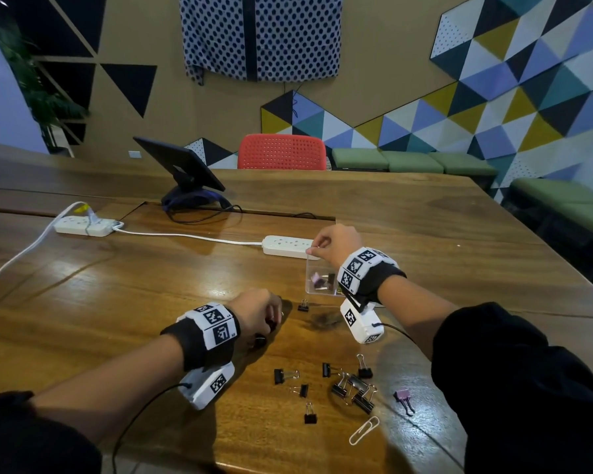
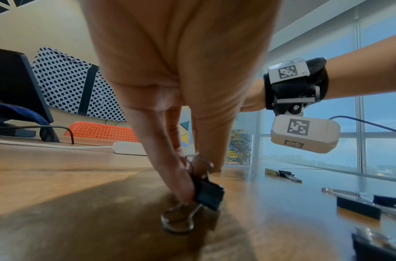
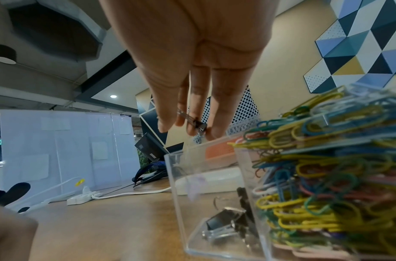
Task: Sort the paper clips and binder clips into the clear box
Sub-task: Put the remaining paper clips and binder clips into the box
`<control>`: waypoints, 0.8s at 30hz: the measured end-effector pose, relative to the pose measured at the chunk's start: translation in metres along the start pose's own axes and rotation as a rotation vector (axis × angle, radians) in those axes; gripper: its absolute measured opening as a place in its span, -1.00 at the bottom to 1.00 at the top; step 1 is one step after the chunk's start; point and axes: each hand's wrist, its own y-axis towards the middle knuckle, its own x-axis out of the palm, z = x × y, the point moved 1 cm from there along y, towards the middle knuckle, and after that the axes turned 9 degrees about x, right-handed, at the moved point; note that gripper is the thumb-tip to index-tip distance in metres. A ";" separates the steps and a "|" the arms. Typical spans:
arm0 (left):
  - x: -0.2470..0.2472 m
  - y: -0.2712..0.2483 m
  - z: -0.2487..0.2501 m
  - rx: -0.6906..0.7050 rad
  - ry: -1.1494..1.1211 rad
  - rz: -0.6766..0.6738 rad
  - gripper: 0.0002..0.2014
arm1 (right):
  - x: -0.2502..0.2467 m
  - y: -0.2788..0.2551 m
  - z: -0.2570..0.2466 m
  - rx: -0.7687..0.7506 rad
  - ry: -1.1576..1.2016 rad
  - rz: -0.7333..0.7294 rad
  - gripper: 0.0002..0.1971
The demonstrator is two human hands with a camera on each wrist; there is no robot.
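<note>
My right hand (image 1: 315, 248) hovers over the clear box (image 1: 310, 271) and pinches a small black binder clip (image 3: 198, 124) between its fingertips, just above the box's left compartment (image 3: 178, 178). That compartment holds a few binder clips (image 3: 226, 223); the other is packed with coloured paper clips (image 3: 326, 176). My left hand (image 1: 269, 319) is down on the table, its fingers pinching a black binder clip (image 2: 208, 194) that touches the wood. Several loose black binder clips (image 1: 351, 388), a pink binder clip (image 1: 403, 395) and a white paper clip (image 1: 364, 430) lie near the table's front edge.
One more black binder clip (image 1: 303, 305) sits just in front of the box. Behind the box lies a white power strip (image 1: 286, 246), with a second power strip (image 1: 83, 225) and cables at the left. A tablet on a stand (image 1: 182, 172) and a red chair (image 1: 281, 152) are further back.
</note>
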 end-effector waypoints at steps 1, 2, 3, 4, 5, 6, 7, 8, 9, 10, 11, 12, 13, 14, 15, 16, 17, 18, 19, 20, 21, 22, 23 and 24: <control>-0.001 0.001 0.000 0.007 -0.018 0.008 -0.81 | -0.001 -0.001 0.000 -0.004 0.004 0.006 -0.81; -0.003 0.001 0.000 0.014 -0.038 0.015 -0.81 | -0.002 -0.003 0.001 -0.011 0.016 0.018 -0.80; -0.004 0.002 0.000 0.020 -0.055 0.023 -0.82 | -0.003 -0.005 0.002 -0.017 0.033 0.033 -0.80; -0.006 0.003 0.001 0.027 -0.066 0.034 -0.82 | -0.004 -0.008 0.003 -0.026 0.050 0.048 -0.81; -0.007 0.004 0.001 0.029 -0.076 0.049 -0.81 | -0.004 -0.011 0.004 -0.035 0.061 0.054 -0.83; -0.009 0.005 0.003 0.031 -0.090 0.067 -0.81 | -0.004 -0.014 0.006 -0.036 0.068 0.054 -0.87; -0.011 0.006 0.005 0.031 -0.111 0.085 -0.80 | -0.005 -0.019 0.008 -0.026 0.077 0.045 -0.92; -0.013 0.007 0.007 0.035 -0.136 0.102 -0.81 | -0.005 -0.024 0.011 -0.017 0.085 0.035 -0.95; -0.016 0.008 0.009 0.041 -0.158 0.120 -0.81 | -0.005 -0.029 0.015 -0.014 0.086 0.032 -0.90; -0.020 0.009 0.011 0.051 -0.172 0.142 -0.82 | -0.006 -0.034 0.019 -0.015 0.083 0.034 -0.86; -0.023 0.011 0.013 0.062 -0.177 0.168 -0.82 | -0.006 -0.038 0.024 -0.017 0.077 0.037 -0.85; -0.025 0.013 0.014 0.073 -0.175 0.200 -0.83 | -0.008 -0.042 0.028 -0.025 0.067 0.037 -0.86; -0.027 0.016 0.014 0.080 -0.168 0.234 -0.84 | -0.007 -0.045 0.033 -0.029 0.058 0.026 -0.85; -0.029 0.018 0.015 0.085 -0.162 0.270 -0.84 | -0.007 -0.048 0.038 -0.031 0.057 0.002 -0.83; -0.031 0.021 0.016 0.087 -0.163 0.308 -0.84 | -0.007 -0.052 0.042 -0.031 0.053 -0.033 -0.81; -0.033 0.024 0.017 0.092 -0.172 0.349 -0.82 | -0.006 -0.055 0.047 -0.037 0.029 -0.063 -0.78; -0.035 0.027 0.018 0.100 -0.194 0.392 -0.81 | -0.006 -0.059 0.052 -0.044 -0.017 -0.091 -0.76; -0.037 0.030 0.020 0.115 -0.219 0.437 -0.81 | -0.005 -0.063 0.057 -0.044 -0.076 -0.129 -0.76; -0.040 0.034 0.022 0.129 -0.235 0.484 -0.81 | -0.005 -0.067 0.062 -0.035 -0.141 -0.176 -0.80; -0.043 0.037 0.025 0.141 -0.242 0.529 -0.81 | -0.005 -0.071 0.067 -0.026 -0.204 -0.225 -0.85; -0.046 0.041 0.028 0.150 -0.246 0.568 -0.81 | -0.006 -0.074 0.072 -0.009 -0.266 -0.282 -0.85; -0.049 0.044 0.032 0.162 -0.251 0.606 -0.81 | -0.006 -0.077 0.076 0.006 -0.324 -0.335 -0.76; -0.051 0.048 0.036 0.172 -0.260 0.642 -0.82 | -0.006 -0.079 0.079 0.024 -0.377 -0.388 -0.65; -0.052 0.052 0.039 0.181 -0.271 0.679 -0.82 | -0.007 -0.081 0.081 0.036 -0.412 -0.429 -0.54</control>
